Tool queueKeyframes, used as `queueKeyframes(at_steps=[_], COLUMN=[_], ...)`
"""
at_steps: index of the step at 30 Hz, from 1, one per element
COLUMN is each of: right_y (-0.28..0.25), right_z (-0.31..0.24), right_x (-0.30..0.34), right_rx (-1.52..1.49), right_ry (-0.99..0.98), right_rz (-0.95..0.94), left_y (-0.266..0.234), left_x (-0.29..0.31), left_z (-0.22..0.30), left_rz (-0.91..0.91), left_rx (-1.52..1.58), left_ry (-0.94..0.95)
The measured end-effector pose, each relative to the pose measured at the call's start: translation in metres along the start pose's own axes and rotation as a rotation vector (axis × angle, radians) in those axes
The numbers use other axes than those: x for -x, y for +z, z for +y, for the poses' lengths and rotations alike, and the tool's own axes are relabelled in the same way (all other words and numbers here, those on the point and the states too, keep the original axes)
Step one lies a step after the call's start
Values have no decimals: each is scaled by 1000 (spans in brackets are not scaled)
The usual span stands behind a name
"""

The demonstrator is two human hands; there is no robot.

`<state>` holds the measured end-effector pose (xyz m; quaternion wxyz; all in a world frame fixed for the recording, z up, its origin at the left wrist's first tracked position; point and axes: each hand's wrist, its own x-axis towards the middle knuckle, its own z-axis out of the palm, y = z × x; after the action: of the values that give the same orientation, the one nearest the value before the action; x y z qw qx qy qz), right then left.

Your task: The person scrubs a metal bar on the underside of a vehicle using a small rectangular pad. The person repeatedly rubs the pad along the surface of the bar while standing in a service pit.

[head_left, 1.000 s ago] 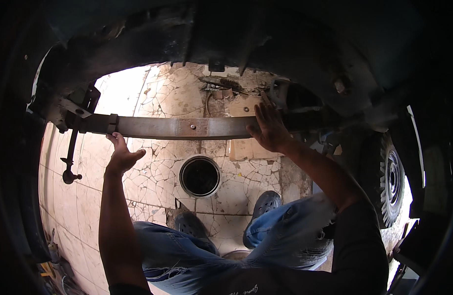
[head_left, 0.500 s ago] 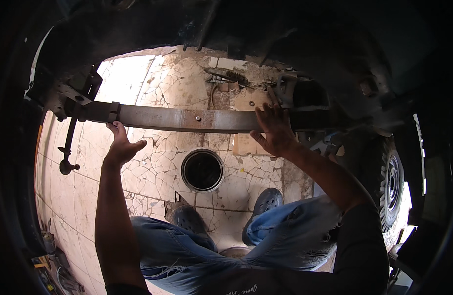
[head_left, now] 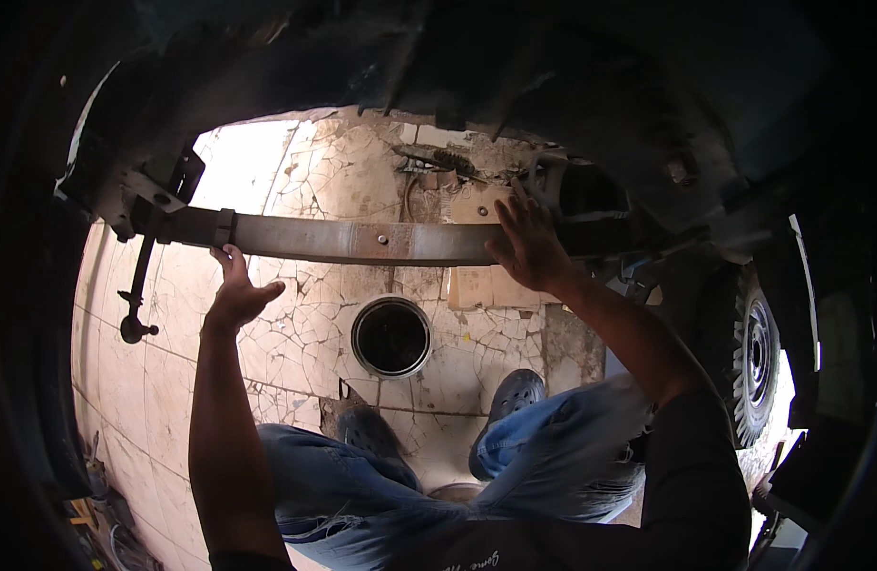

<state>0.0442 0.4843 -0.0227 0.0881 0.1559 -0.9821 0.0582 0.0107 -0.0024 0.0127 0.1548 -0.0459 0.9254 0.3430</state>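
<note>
One long steel leaf spring (head_left: pixel 362 240) runs across the view under the dark underside of a vehicle, and two hands are on it. The left hand (head_left: pixel 237 295) comes up from below, fingers partly curled, its fingertips touching the lower edge of the spring near the one metal clamp band (head_left: pixel 224 228) just above it — a loose, propping touch, not a closed grip. The right hand (head_left: pixel 529 247) lies flat and spread against the spring's face toward its far end, palm pressing the metal, fingers pointing up; it grasps nothing. Between the hands one small bolt head (head_left: pixel 382 240) shows on the spring. Left of the left hand one thin rod with a knobbed end (head_left: pixel 134 300) hangs down from the one bracket (head_left: pixel 139 195) where the spring ends. Below both hands lies the cracked pale floor (head_left: pixel 296 314) with one round dark opening (head_left: pixel 391 337), and nearer the body two dark shoes (head_left: pixel 517 392) and blue trouser legs. Right of the right hand stands one tyre (head_left: pixel 754 357).
</note>
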Motion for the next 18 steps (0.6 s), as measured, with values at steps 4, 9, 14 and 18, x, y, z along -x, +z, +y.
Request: queueKeyframes(at_steps=[4, 9, 14, 18], right_y=[-4, -11, -10, -13], right_z=[-7, 5, 18, 15], right_x=[12, -17, -4, 16], right_rx=[49, -93, -112, 146], right_ry=[-24, 130, 124, 64], right_rz=[-2, -30, 18, 5], left_y=[5, 8, 6, 6], left_x=[-6, -4, -6, -4], left_z=[0, 5, -1, 0], left_rz=[29, 53, 40, 40], left_rx=[3, -37, -84, -23], left_ry=[-20, -49, 11, -60])
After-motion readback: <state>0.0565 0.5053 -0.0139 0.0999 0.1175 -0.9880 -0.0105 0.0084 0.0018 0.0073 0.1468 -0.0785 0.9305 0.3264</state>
